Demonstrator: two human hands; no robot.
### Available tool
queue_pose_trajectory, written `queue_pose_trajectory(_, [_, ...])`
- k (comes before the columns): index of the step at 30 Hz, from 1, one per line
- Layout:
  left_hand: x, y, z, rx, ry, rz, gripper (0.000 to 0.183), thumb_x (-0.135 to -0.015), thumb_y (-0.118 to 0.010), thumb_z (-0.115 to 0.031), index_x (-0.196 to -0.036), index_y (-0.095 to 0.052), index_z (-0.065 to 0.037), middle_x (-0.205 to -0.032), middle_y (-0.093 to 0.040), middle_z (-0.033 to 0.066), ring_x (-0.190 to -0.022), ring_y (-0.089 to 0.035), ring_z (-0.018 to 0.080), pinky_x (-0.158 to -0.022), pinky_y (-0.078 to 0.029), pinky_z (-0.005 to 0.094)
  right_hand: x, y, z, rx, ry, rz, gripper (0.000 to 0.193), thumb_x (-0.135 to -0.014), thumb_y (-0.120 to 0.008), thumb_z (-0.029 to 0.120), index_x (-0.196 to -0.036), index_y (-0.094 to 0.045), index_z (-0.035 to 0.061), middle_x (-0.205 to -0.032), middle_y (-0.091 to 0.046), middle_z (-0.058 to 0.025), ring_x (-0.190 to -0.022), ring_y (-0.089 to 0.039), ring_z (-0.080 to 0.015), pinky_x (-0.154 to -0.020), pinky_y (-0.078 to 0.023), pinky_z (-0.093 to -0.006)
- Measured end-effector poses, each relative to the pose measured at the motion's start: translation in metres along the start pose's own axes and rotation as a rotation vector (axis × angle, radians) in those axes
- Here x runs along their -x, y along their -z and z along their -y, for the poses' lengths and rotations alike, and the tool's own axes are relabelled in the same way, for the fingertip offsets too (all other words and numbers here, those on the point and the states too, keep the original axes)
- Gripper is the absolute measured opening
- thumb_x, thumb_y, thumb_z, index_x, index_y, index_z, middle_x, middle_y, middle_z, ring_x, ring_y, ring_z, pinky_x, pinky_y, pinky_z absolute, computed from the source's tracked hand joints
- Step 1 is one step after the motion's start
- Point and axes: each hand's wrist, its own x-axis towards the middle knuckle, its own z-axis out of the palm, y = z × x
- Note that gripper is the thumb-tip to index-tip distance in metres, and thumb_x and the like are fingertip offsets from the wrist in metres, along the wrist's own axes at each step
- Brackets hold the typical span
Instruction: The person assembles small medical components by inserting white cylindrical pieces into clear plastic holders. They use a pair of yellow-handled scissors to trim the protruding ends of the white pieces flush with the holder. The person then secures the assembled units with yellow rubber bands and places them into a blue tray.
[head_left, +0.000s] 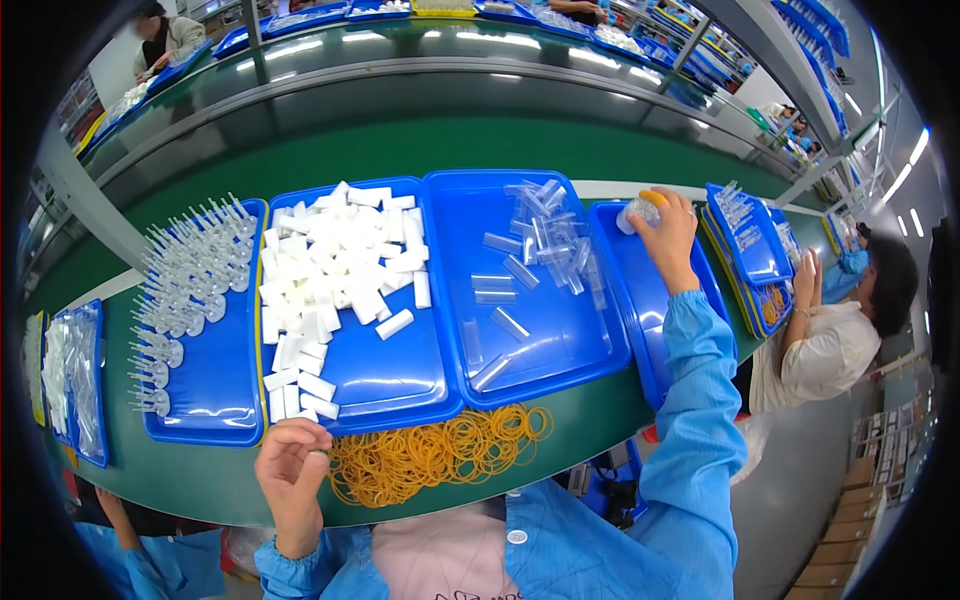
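My right hand [669, 240] reaches over the blue tray [648, 345] at the right. Its fingers close on a small clear plastic piece [634, 216] with something yellow-orange [653, 198] at its top. Beside the near edge of the white-block tray, my left hand [291, 472] is curled, thumb and index fingertips close together; whatever it may hold is too small to make out. Yellow-orange rubber bands [400, 465] lie in a loose heap just right of it. White rectangular blocks [330, 260] are piled in the tray [400, 365] beyond.
Clear flat tubes [540, 245] lie scattered in the middle blue tray [455, 215]. Clear stemmed parts with round bases [190, 270] fill much of the left tray [215, 400]. Stacked trays [750, 240] and a seated co-worker [825, 310] are at the right, by the green table [590, 430].
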Motion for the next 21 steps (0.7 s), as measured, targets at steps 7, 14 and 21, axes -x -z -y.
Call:
queue_pose_trajectory(7, [0.001, 0.02, -0.006, -0.119, -0.105, -0.091, 0.009, -0.084, -0.056, -0.001, -0.092, -0.052, -0.004, -0.089, -0.055, 0.0069, -0.083, -0.053, 0.014, -0.079, -0.042, 0.0272, -0.004, -0.01, -0.011, -0.1, -0.126, 0.0, 0.049, -0.072, -0.073, 0.029, -0.115, -0.061, 0.008, -0.127, -0.051, -0.012, -0.119, -0.046, -0.0323, -0.101, -0.034, -0.0429])
queue_pose_trajectory(14, [-0.016, 0.085, -0.008, -0.757, -0.36, -0.451, 0.011, -0.083, -0.061, -0.004, -0.093, -0.057, -0.002, -0.086, -0.057, 0.0059, -0.081, -0.054, 0.0153, -0.076, -0.042, 0.0266, -0.011, 0.051, 0.082, -0.554, 0.053, -0.02, 0.047, -0.075, -0.07, 0.017, -0.119, -0.057, 0.0051, -0.123, -0.052, -0.014, -0.115, -0.049, -0.0311, -0.099, -0.037, -0.0377])
queue_pose_trajectory(21, [-0.05, 0.165, -0.007, -1.289, -0.395, -0.506, 0.021, -0.076, -0.069, -0.009, -0.094, -0.061, -0.004, -0.089, -0.06, 0.0089, -0.084, -0.056, 0.0256, -0.076, -0.044, 0.0355, 0.031, 0.081, 0.273, -0.88, 0.647, 0.312, 0.045, -0.077, -0.068, 0.013, -0.119, -0.056, 0.0048, -0.117, -0.054, -0.0157, -0.108, -0.051, -0.0334, -0.093, -0.04, -0.0385])
